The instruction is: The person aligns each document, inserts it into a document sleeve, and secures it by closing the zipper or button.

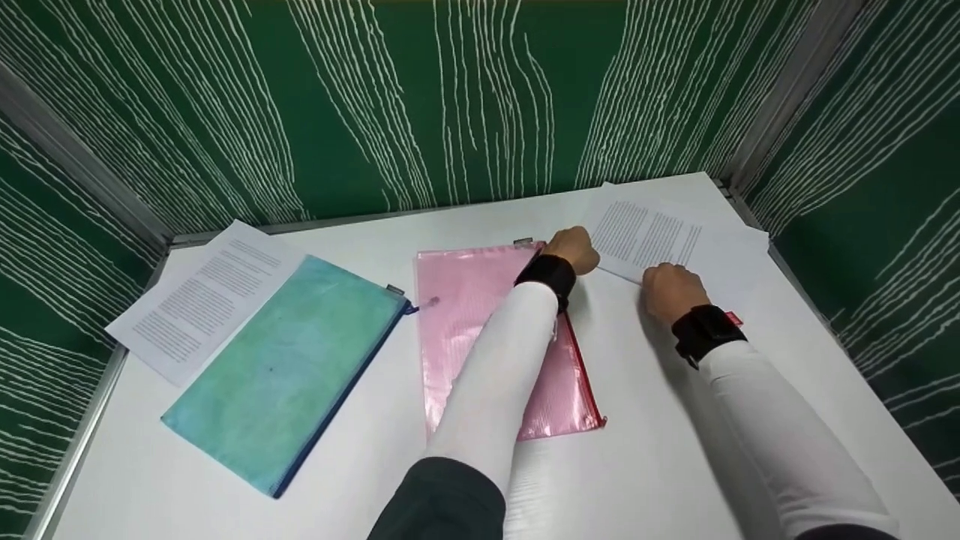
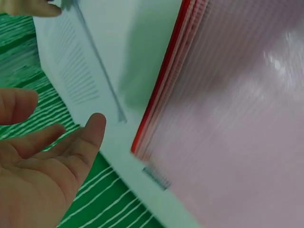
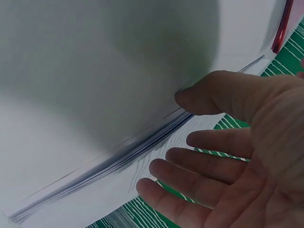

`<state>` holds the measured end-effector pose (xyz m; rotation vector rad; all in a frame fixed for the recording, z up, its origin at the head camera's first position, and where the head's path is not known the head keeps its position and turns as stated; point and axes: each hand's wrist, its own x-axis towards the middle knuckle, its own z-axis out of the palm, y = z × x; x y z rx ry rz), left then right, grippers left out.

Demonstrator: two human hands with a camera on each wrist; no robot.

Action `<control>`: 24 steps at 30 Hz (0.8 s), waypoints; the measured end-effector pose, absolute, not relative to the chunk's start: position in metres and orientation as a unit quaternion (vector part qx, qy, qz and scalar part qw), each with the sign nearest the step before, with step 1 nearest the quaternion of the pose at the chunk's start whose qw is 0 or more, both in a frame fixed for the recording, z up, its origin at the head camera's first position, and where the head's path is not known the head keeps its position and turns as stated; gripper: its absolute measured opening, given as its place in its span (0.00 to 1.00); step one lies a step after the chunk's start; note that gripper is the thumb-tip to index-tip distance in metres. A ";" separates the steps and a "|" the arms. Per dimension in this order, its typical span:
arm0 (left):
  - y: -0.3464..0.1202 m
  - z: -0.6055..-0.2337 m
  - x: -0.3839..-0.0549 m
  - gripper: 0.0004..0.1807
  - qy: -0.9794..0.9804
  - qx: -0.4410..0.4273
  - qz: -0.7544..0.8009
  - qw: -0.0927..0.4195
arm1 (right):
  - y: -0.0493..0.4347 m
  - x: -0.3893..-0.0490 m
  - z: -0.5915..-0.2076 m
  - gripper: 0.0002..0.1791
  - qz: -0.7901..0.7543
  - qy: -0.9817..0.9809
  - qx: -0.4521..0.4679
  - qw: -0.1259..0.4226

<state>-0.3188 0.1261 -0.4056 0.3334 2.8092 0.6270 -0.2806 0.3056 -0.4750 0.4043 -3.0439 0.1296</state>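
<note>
My left hand (image 1: pixel 571 250) hovers at the top right corner of a pink zip pouch (image 1: pixel 461 322), between it and a stack of printed sheets (image 1: pixel 649 232). In the left wrist view its fingers (image 2: pixel 78 159) are loosely extended, with nothing between them. The red zipper (image 2: pixel 161 88) of the pouch runs close by. At the near edge of the sheets is my right hand (image 1: pixel 673 291). Its thumb (image 3: pixel 204 95) lies close over the stack's edge in the right wrist view, while the other fingers (image 3: pixel 190 180) are spread above the printed side.
To the left, a teal zip pouch (image 1: pixel 277 367) with a dark blue zipper partly covers more printed sheets (image 1: pixel 217 296). All lie on a white table (image 1: pixel 637 465). Green walls (image 1: pixel 495 105) with white wavy lines rise at the back and both sides.
</note>
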 end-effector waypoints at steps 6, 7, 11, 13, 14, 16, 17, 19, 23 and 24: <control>0.123 -0.434 -0.328 0.18 0.937 0.102 0.313 0.119 | 0.308 -0.284 -0.475 0.08 0.046 -0.987 0.152 0.037; 0.123 -0.437 -0.329 0.19 0.933 0.096 0.326 0.118 | 0.308 -0.284 -0.475 0.08 0.044 -0.986 0.155 0.040; 0.121 -0.451 -0.332 0.22 0.923 0.076 0.358 0.117 | 0.308 -0.284 -0.474 0.07 0.039 -0.984 0.168 0.055; 0.121 -0.458 -0.335 0.23 0.921 0.070 0.367 0.110 | 0.309 -0.284 -0.473 0.07 0.041 -0.983 0.173 0.049; 0.121 -0.460 -0.336 0.23 0.919 0.068 0.373 0.108 | 0.309 -0.285 -0.473 0.06 0.042 -0.983 0.176 0.045; 0.121 -0.463 -0.337 0.23 0.915 0.064 0.383 0.106 | 0.310 -0.286 -0.472 0.06 0.046 -0.982 0.179 0.038; 0.120 -0.463 -0.338 0.24 0.914 0.061 0.388 0.106 | 0.311 -0.286 -0.472 0.06 0.046 -0.982 0.179 0.034; 0.120 -0.464 -0.340 0.27 0.908 0.052 0.400 0.111 | 0.311 -0.287 -0.472 0.05 0.043 -0.982 0.181 0.033; 0.118 -0.463 -0.340 0.30 0.893 0.026 0.433 0.119 | 0.312 -0.287 -0.475 0.05 0.037 -0.983 0.179 0.034; 0.117 -0.464 -0.340 0.30 0.889 0.020 0.441 0.120 | 0.312 -0.287 -0.476 0.05 0.035 -0.983 0.177 0.034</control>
